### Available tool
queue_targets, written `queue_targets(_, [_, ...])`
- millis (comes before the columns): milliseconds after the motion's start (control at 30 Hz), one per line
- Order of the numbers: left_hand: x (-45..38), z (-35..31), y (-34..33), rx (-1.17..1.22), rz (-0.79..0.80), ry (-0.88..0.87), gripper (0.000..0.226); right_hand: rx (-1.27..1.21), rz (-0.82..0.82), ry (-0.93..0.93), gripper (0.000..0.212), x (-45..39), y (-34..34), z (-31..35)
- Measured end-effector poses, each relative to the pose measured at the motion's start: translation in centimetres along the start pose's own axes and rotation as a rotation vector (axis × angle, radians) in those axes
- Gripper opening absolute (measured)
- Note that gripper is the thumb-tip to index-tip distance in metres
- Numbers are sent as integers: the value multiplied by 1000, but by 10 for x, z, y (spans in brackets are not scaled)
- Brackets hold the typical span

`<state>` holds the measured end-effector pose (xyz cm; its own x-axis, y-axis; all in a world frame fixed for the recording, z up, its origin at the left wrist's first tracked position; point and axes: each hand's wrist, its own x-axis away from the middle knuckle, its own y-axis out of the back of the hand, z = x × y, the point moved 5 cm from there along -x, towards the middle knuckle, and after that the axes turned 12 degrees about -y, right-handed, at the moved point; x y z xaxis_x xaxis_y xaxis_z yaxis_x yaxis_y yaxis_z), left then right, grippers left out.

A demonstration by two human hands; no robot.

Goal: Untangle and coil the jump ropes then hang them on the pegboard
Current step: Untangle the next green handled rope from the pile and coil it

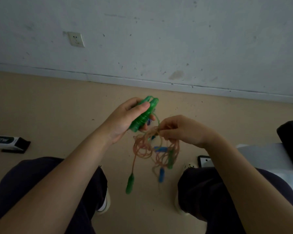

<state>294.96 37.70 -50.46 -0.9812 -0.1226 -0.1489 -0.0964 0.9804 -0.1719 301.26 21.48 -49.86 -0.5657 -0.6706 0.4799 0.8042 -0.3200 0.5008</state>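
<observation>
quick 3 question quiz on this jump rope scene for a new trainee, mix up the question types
1. True or false: the left hand grips a pair of green handles.
2. Multiple choice: the right hand pinches A) a blue handle, B) the tangled orange cords, C) nothing.
3. Fill in: the loose green handle hangs lowest, between the person's ____.

Key
1. True: fingers and thumb curl round both handles, held side by side.
2. B: the fingertips pinch the cords at the top of the tangle, and the blue handles dangle below it.
3. Legs: it hangs on a single cord over the floor.
</observation>
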Motion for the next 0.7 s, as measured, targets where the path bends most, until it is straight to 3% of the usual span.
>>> queue_targets(100, [-2, -3, 14, -30, -56, -12, 13, 45, -93, -12, 19, 3, 11, -2])
queue_targets(233, [-4, -9, 29, -45, -131, -54, 13, -143, -312, -4, 31, 5, 37, -8])
queue_targets(367, [-3, -7, 24, -133, -85, -67, 26, -300, -428, 14, 34, 2, 36, -14])
queue_targets(533, [2, 4, 13, -238, 17, 41, 46, -350, -345, 59, 19, -4, 24, -12])
queue_targets(700, [2, 4, 7, -124, 26, 37, 29, -286, -42, 25, 18, -2, 5, -2])
